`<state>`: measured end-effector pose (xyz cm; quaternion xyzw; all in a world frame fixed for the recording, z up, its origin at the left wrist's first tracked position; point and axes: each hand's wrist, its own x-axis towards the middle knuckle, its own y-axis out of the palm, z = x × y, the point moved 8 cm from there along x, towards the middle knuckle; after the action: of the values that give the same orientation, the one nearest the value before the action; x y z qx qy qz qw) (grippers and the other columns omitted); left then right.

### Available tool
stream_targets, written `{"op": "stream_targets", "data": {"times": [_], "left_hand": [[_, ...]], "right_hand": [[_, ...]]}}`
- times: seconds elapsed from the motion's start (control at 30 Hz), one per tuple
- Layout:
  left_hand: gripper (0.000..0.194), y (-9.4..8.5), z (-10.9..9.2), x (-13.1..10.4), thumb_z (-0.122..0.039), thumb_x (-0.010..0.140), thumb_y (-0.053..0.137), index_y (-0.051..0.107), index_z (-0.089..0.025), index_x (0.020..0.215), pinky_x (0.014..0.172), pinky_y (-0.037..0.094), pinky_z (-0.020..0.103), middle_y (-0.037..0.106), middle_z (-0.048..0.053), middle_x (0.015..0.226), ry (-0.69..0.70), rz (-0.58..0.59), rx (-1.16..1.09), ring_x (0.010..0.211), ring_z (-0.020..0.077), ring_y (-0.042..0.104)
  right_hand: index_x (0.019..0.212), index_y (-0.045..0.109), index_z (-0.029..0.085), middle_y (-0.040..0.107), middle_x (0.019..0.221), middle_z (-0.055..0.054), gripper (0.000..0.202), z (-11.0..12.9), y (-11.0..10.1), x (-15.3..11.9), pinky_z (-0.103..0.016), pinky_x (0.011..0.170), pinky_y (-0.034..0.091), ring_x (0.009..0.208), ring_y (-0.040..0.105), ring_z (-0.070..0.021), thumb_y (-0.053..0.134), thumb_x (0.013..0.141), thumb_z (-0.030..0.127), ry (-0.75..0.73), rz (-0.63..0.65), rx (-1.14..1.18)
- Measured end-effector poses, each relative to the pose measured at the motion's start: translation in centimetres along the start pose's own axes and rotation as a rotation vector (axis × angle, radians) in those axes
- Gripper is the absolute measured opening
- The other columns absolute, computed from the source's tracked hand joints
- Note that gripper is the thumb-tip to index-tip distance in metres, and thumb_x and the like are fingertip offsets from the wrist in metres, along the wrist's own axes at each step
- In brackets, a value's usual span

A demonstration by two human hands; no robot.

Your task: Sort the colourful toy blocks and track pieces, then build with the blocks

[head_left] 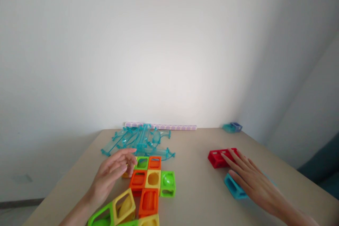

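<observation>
My left hand (112,171) is beside the left edge of a cluster of hollow plastic cubes, its fingers loosely bent and holding nothing that I can see. Its fingertips are close to a green cube (142,162) and partly cover a yellow piece; whether they touch it I cannot tell. In the cluster are orange cubes (148,201), a pale yellow cube (153,179) and another green cube (167,183). Over on the right, my right hand (250,182) lies spread, fingers apart. Its fingertips reach over a red block (218,159), and the palm partly hides a blue block (234,186).
Clear turquoise track pieces (143,139) lie heaped at the back of the table (190,169). A purple patterned strip (174,127) runs along the wall. Small blue pieces (234,127) sit at the far right corner. More yellow cubes (124,206) are at the front.
</observation>
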<state>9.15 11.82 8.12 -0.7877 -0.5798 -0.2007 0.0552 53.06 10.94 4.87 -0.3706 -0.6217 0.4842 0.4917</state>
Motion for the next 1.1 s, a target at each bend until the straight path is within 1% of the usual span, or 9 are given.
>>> {"op": "stream_targets", "data": {"times": [0.13, 0.37, 0.63, 0.77, 0.87, 0.93, 1.0, 1.03, 1.1], "left_hand": [[0.035, 0.1, 0.0, 0.0, -0.030, 0.086, 0.054, 0.059, -0.018, 0.119, 0.065, 0.042, 0.031, 0.061, 0.010, 0.092, -0.005, 0.010, 0.001, 0.072, 0.0189, 0.055], [0.033, 0.0, 0.7, -0.3, -0.028, 0.088, 0.051, 0.057, -0.021, 0.120, 0.067, 0.042, 0.030, 0.061, 0.009, 0.093, -0.015, 0.021, 0.010, 0.073, 0.0175, 0.055], [0.034, -0.3, 0.9, -0.2, -0.029, 0.087, 0.053, 0.060, -0.018, 0.118, 0.067, 0.043, 0.031, 0.062, 0.010, 0.090, -0.026, 0.012, 0.015, 0.073, 0.0187, 0.056], [0.032, -0.4, 0.6, -0.1, -0.031, 0.085, 0.056, 0.064, -0.016, 0.112, 0.065, 0.043, 0.031, 0.063, 0.010, 0.087, -0.010, -0.025, 0.035, 0.070, 0.0186, 0.056], [0.030, -1.1, 0.5, 0.0, -0.032, 0.083, 0.058, 0.067, -0.015, 0.106, 0.062, 0.043, 0.031, 0.064, 0.009, 0.081, 0.014, -0.081, 0.065, 0.067, 0.0183, 0.055], [0.026, -2.0, 0.3, -0.1, -0.032, 0.083, 0.059, 0.070, -0.016, 0.100, 0.063, 0.042, 0.030, 0.064, 0.007, 0.076, 0.043, -0.160, 0.136, 0.068, 0.0188, 0.055], [0.021, -2.9, -0.2, -0.3, -0.030, 0.083, 0.060, 0.072, -0.018, 0.094, 0.068, 0.042, 0.030, 0.064, 0.006, 0.074, 0.086, -0.239, 0.265, 0.073, 0.0201, 0.056], [0.018, -3.1, -0.5, -0.3, -0.029, 0.082, 0.061, 0.073, -0.019, 0.091, 0.071, 0.042, 0.030, 0.064, 0.006, 0.075, 0.113, -0.261, 0.339, 0.076, 0.0209, 0.056], [0.014, -3.1, -1.3, -0.3, -0.027, 0.080, 0.062, 0.074, -0.020, 0.084, 0.076, 0.041, 0.032, 0.065, 0.006, 0.079, 0.169, -0.267, 0.470, 0.081, 0.0229, 0.057]], "right_hand": [[0.145, 0.031, 0.032, 0.031, 0.150, -0.003, 0.055, 0.3, -0.1, 0.1, -0.060, 0.110, 0.022, 0.139, 0.023, -0.0303, 0.032, 0.094, 0.053, -0.030, 0.011, 0.028], [0.145, 0.031, 0.031, 0.031, 0.150, -0.003, 0.057, 0.5, -0.1, 0.4, -0.060, 0.110, 0.023, 0.138, 0.025, -0.0304, 0.029, 0.094, 0.055, 0.005, 0.031, 0.016], [0.145, 0.033, 0.034, 0.035, 0.149, -0.002, 0.056, 0.5, -0.2, 0.6, -0.061, 0.109, 0.025, 0.137, 0.028, -0.0312, 0.027, 0.094, 0.056, 0.002, 0.016, 0.020], [0.142, 0.039, 0.031, 0.037, 0.148, -0.007, 0.057, 0.6, -0.6, 0.7, -0.070, 0.104, 0.021, 0.136, 0.027, -0.0387, 0.033, 0.092, 0.057, 0.026, -0.063, 0.029], [0.139, 0.045, 0.026, 0.042, 0.146, -0.011, 0.054, 4.8, -3.3, 0.8, -0.068, 0.105, 0.025, 0.136, 0.029, -0.0399, 0.042, 0.091, 0.051, -0.069, -0.221, 0.080], [0.133, 0.049, 0.023, 0.051, 0.136, -0.014, 0.045, 10.0, -5.7, 0.8, -0.055, 0.102, 0.038, 0.128, 0.044, -0.0345, 0.049, 0.091, 0.038, -0.220, -0.305, 0.193], [0.124, 0.054, 0.019, 0.061, 0.117, -0.014, 0.036, 16.4, -7.6, 0.7, -0.048, 0.095, 0.044, 0.110, 0.056, -0.0286, 0.051, 0.089, 0.024, -0.456, -0.322, 0.336], [0.118, 0.056, 0.016, 0.064, 0.106, -0.013, 0.031, 19.3, -8.3, 0.7, -0.044, 0.089, 0.046, 0.100, 0.058, -0.0256, 0.050, 0.088, 0.018, -0.562, -0.317, 0.408], [0.101, 0.060, 0.015, 0.064, 0.082, -0.008, 0.018, 24.0, -9.6, 0.4, -0.036, 0.073, 0.046, 0.078, 0.057, -0.0201, 0.050, 0.086, 0.014, -0.742, -0.428, 0.499]]}}
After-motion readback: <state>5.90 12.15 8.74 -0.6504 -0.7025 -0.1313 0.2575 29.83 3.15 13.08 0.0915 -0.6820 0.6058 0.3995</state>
